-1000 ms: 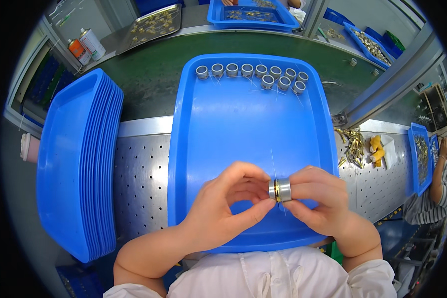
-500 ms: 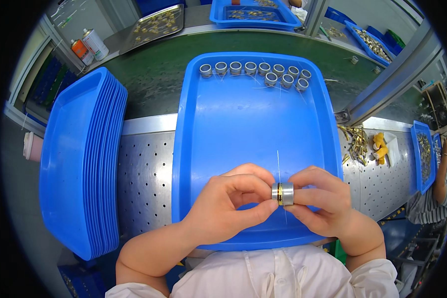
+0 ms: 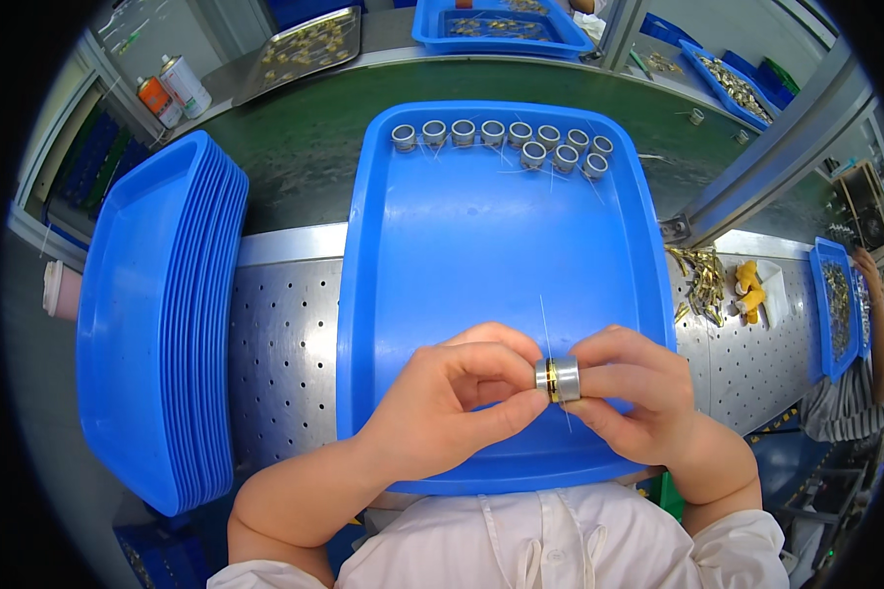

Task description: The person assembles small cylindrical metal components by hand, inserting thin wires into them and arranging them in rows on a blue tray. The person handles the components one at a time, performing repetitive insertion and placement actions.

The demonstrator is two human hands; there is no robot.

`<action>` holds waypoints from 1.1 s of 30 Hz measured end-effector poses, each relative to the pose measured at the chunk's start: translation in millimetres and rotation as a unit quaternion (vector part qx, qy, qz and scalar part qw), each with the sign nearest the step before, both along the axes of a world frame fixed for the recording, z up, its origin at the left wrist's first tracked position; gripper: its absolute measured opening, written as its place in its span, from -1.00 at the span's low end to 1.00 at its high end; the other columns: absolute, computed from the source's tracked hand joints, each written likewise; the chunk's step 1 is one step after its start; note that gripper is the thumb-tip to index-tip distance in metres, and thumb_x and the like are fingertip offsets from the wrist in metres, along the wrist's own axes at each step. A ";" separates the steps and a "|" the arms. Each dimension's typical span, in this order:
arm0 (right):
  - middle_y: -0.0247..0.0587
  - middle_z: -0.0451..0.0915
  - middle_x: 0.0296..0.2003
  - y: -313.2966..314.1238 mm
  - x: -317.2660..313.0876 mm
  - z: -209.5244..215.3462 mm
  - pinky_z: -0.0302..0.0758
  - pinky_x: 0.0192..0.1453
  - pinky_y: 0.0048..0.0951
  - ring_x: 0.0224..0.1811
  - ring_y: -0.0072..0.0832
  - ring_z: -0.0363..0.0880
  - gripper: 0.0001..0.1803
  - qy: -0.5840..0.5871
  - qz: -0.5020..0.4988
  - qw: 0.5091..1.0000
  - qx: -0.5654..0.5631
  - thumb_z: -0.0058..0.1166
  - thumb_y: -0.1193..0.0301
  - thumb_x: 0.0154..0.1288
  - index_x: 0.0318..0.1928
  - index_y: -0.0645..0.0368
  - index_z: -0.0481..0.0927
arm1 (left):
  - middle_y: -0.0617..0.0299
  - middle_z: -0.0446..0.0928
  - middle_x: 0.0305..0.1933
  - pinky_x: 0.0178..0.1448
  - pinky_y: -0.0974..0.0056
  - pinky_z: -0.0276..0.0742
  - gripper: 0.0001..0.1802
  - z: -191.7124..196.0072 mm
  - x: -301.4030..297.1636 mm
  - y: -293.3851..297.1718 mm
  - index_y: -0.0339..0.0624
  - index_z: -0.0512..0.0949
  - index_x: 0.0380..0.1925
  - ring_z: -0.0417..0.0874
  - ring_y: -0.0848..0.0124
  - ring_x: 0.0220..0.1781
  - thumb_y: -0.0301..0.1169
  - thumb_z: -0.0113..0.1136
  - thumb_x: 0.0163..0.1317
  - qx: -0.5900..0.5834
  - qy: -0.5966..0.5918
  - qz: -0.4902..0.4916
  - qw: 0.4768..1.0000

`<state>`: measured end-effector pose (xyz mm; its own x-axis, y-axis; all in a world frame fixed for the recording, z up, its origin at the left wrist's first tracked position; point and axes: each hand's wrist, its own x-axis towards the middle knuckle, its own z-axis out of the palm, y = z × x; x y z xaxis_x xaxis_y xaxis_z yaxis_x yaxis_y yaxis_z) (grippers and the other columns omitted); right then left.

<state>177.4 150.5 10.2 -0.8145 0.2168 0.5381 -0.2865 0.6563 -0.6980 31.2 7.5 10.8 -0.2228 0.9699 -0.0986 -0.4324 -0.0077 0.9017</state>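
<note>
glossy blue plastic tray [image 3: 442, 245], shiny metal ring [image 3: 558, 380]

Both forearms enter from the lower edge, bare from the white sleeves on, angled inward so the hands meet near the middle. Left hand [image 3: 442, 407]: palm turned partly toward the camera, fingers curled, thumb and forefinger pinched at the tips. Right hand [image 3: 638, 393]: back of hand up, fingers bent, thumb and forefinger pinched likewise, facing the left. Fingertips of the two hands almost touch. Wrists slightly flexed, held level with each other.
</note>
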 end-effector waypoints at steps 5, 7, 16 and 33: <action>-0.19 0.54 -0.36 0.4 0.2 -0.2 0.44 -0.46 -0.50 -0.47 -0.40 0.52 -0.75 0.002 0.008 1.000 0.027 0.30 0.60 -0.08 -0.29 0.21 0.63 | 0.18 0.40 -0.04 -0.11 0.44 0.42 -0.94 0.2 -0.8 -1.7 -0.32 0.55 -0.42 0.45 0.54 -0.17 -0.67 0.19 0.09 -0.003 0.011 -0.007 1.000; -0.18 0.54 -0.35 -0.3 -0.3 -0.4 0.44 -0.46 -0.49 -0.47 -0.38 0.52 -0.74 0.005 0.009 1.000 0.028 0.30 0.60 -0.08 -0.29 0.22 0.62 | 0.18 0.40 -0.05 -0.10 0.43 0.43 -0.93 -1.3 0.7 -1.6 -0.32 0.55 -0.43 0.46 0.53 -0.16 -0.68 0.20 0.08 0.008 0.020 0.003 1.000; -0.12 0.57 -0.26 2.3 2.6 5.3 0.50 -0.32 -0.47 -0.33 -0.35 0.58 -0.75 -0.050 0.015 0.997 -0.063 0.30 0.60 -0.05 -0.27 0.23 0.62 | 0.11 0.45 -0.10 0.01 0.32 0.50 -0.76 2.7 1.7 -2.1 -0.29 0.60 -0.33 0.54 0.37 -0.07 -0.72 0.27 -0.07 0.097 0.336 0.074 0.934; -0.10 0.58 -0.21 3.6 5.1 3.8 0.52 -0.23 -0.45 -0.24 -0.35 0.58 -0.74 -0.051 0.030 0.991 -0.122 0.30 0.62 -0.04 -0.26 0.24 0.61 | 0.05 0.47 -0.11 -0.03 0.29 0.50 -0.82 6.1 -1.2 -0.3 -0.29 0.62 -0.33 0.55 0.30 -0.13 -0.63 0.26 0.01 0.125 0.369 0.057 0.919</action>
